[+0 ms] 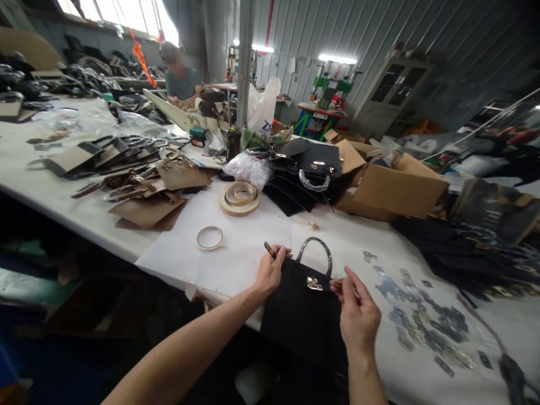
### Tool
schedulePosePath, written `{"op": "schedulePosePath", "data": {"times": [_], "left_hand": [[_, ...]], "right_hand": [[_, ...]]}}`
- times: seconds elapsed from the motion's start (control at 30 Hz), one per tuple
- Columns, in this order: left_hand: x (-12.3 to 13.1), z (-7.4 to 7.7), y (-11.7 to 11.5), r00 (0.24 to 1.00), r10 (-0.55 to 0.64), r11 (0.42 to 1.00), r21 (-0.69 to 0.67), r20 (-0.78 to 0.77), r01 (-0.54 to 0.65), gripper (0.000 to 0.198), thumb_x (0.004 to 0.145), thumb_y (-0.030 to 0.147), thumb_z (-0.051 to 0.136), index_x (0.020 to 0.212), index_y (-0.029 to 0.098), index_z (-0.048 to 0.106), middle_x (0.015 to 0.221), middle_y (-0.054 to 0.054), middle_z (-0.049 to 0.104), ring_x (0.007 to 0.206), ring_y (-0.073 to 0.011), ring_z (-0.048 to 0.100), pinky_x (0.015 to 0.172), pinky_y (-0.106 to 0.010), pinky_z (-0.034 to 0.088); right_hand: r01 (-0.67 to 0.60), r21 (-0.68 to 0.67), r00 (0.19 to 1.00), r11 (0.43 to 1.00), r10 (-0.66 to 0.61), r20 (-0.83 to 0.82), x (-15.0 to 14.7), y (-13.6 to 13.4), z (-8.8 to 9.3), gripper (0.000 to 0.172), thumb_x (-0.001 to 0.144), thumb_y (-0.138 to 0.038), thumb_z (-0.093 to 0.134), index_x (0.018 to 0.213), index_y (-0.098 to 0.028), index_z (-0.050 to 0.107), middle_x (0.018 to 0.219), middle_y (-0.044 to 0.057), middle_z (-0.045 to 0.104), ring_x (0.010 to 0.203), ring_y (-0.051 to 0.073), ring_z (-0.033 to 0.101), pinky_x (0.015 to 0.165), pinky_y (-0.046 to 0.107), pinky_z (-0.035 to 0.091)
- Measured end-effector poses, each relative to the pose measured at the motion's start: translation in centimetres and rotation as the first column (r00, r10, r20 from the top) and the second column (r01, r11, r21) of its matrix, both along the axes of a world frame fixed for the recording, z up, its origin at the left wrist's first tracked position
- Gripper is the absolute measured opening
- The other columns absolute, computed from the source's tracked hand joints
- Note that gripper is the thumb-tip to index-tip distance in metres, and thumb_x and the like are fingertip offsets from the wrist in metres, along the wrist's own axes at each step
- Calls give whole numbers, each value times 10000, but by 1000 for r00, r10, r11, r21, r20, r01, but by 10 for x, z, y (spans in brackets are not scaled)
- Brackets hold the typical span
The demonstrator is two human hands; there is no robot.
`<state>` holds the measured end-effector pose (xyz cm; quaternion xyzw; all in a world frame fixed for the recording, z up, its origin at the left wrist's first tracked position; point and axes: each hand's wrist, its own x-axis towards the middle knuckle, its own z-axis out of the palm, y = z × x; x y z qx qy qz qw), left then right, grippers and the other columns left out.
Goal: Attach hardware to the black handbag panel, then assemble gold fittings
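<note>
A black handbag piece (301, 315) leans at the near table edge, its lower part in shadow. On it are a handle (316, 241) in clear wrapping and a shiny gold-coloured clasp (314, 283). My left hand (270, 273) is closed at its top left corner, with a short dark stick-like piece (270, 250) poking out between the fingers. Over at the top right corner, my right hand (358, 312) pinches; a small brownish-gold bit shows at its fingertips, too small to name. Several flat metal plates (422, 315) lie scattered right of this hand.
Beyond the bag sit tape rolls (240, 198), a single tape ring (210, 238) and small gold fittings (313, 226). Brown bag pieces (147, 208) pile up left, black bags (312, 157) and a cardboard box (396, 185) behind. A person (181, 79) sits across the table.
</note>
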<state>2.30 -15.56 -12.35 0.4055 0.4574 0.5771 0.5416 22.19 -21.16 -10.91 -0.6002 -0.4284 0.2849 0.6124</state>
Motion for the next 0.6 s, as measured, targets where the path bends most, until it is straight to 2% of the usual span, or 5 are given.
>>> {"op": "schedulePosePath", "data": {"times": [0.07, 0.13, 0.27, 0.4, 0.6], "left_hand": [[12, -3, -1, 977, 13, 999, -47, 215, -3, 349, 940, 525, 620, 994, 190, 702, 1089, -115, 765, 1104, -287, 701, 1046, -432, 480], [20, -6, -3, 927, -4, 995, -87, 376, 39, 361, 923, 511, 661, 1062, 179, 701, 1157, -132, 757, 1186, -307, 672, 1103, -476, 449], [20, -8, -3, 784, -87, 977, -102, 615, 188, 297, 904, 452, 719, 1028, 184, 689, 1254, -121, 732, 1254, -305, 646, 1164, -505, 414], [13, -9, 2, 721, -133, 956, -103, 680, 274, 235, 925, 395, 704, 1028, 185, 688, 1287, -106, 722, 1302, -279, 620, 1205, -469, 387], [14, -10, 3, 710, -128, 954, -110, 693, 279, 207, 936, 364, 684, 1025, 178, 699, 1301, -107, 718, 1305, -288, 616, 1205, -482, 392]], "right_hand": [[-143, -67, 989, 987, 145, 36, -22, -6, 8, 505, 881, -515, 721, 1280, -210, 664, 931, 43, 736, 769, 186, 727, 752, 346, 634], [-214, -106, 969, 971, 225, 106, -39, -5, 7, 431, 875, -515, 727, 1176, -208, 696, 909, 45, 734, 737, 191, 724, 695, 326, 630], [-199, -48, 924, 979, 204, 324, -55, 1, -10, 339, 953, -500, 624, 1063, -211, 762, 977, 83, 743, 768, 197, 706, 710, 325, 616], [-165, 39, 907, 986, 136, 400, -57, 2, -21, 334, 997, -444, 570, 1130, -211, 767, 1044, 93, 738, 859, 203, 705, 785, 331, 605], [-252, -27, 917, 967, 248, 312, -53, -5, -21, 370, 986, -438, 582, 1263, -226, 706, 1143, 102, 725, 936, 209, 723, 857, 348, 617]]}}
